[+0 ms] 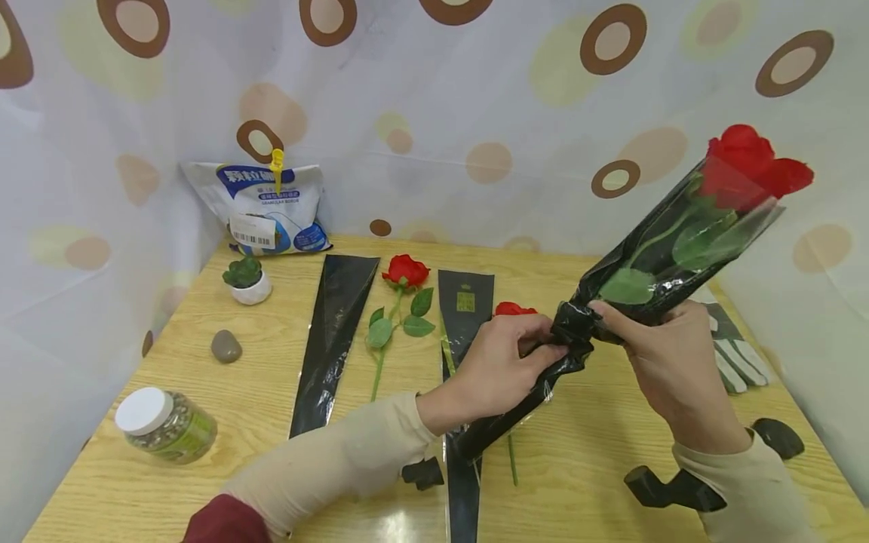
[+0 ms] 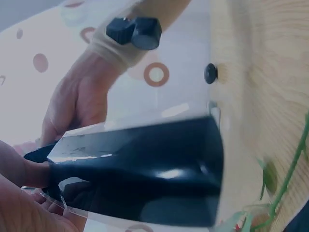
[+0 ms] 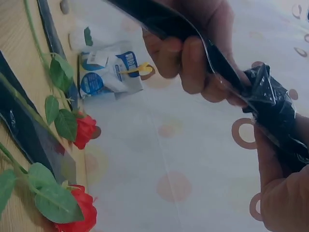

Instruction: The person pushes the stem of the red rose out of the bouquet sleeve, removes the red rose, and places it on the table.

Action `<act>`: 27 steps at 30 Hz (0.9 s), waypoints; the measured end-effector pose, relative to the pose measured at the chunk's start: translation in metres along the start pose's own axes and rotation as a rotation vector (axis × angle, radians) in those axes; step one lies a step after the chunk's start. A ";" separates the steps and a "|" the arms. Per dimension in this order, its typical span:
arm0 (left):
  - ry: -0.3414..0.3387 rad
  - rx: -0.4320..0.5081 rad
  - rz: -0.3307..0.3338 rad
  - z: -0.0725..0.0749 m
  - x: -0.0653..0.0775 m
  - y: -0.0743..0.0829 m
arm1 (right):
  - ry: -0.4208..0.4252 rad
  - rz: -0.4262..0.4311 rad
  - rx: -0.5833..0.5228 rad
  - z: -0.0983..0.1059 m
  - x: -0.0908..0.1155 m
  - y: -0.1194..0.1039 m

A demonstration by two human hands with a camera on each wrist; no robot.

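Observation:
A red artificial rose [image 1: 740, 170] sits in a black sleeve with a clear front [image 1: 652, 256], held slanting above the table with the bloom at upper right. My right hand [image 1: 679, 362] grips the sleeve below the leaves, its thumb on the front. Just lower, my left hand [image 1: 498, 362] pinches the sleeve beside a crumpled, gathered band [image 1: 573, 320]. The narrow tail of the sleeve hangs down past the left hand. In the right wrist view, the left fingers [image 3: 193, 63] curl round the black sleeve. The rose's stem inside the lower part is hidden.
On the wooden table [image 1: 258, 392] lie a loose rose [image 1: 406, 271], a flat black sleeve [image 1: 339, 324], another sleeve [image 1: 465, 290] and a partly covered rose [image 1: 514, 308]. Around them are a jar [image 1: 170, 430], stone [image 1: 226, 346], potted succulent [image 1: 247, 283], white bag [image 1: 271, 207] and striped glove [image 1: 740, 362].

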State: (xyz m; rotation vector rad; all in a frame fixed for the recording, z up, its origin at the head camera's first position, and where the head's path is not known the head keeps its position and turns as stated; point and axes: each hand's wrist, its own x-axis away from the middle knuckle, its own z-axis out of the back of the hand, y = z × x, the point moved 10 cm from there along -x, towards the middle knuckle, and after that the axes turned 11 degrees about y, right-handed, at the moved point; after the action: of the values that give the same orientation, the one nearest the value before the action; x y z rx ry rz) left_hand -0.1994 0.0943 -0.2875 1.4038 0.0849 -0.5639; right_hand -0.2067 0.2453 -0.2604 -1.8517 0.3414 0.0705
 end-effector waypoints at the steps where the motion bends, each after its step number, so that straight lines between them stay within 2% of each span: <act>1: 0.002 -0.003 0.004 0.001 0.000 -0.001 | 0.011 0.001 0.015 -0.001 0.001 0.002; 4: 0.002 -0.016 0.021 0.002 0.001 -0.005 | 0.043 0.018 0.005 0.001 0.001 -0.001; 7: -0.020 -0.031 0.029 0.001 0.007 -0.009 | 0.066 0.045 -0.113 0.006 -0.002 -0.012; 11: -0.059 -0.026 -0.009 0.001 0.014 -0.009 | 0.074 0.078 -0.258 0.013 -0.007 -0.026; 14: -0.089 -0.019 -0.027 0.000 0.019 -0.008 | 0.093 0.084 -0.259 0.016 -0.008 -0.028; 19: -0.153 -0.038 0.007 -0.006 0.029 -0.020 | 0.139 0.092 -0.283 0.026 -0.009 -0.035; 24: -0.176 -0.077 -0.013 -0.010 0.029 -0.023 | 0.151 0.097 -0.283 0.028 -0.012 -0.040; 27: -0.206 -0.065 -0.004 -0.015 0.030 -0.024 | 0.161 0.120 -0.277 0.027 -0.015 -0.045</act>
State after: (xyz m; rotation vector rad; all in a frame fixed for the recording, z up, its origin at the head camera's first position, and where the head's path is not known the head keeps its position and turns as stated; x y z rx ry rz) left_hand -0.1796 0.0980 -0.3231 1.2760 -0.0591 -0.7001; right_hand -0.2054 0.2852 -0.2237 -2.1149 0.5788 0.0528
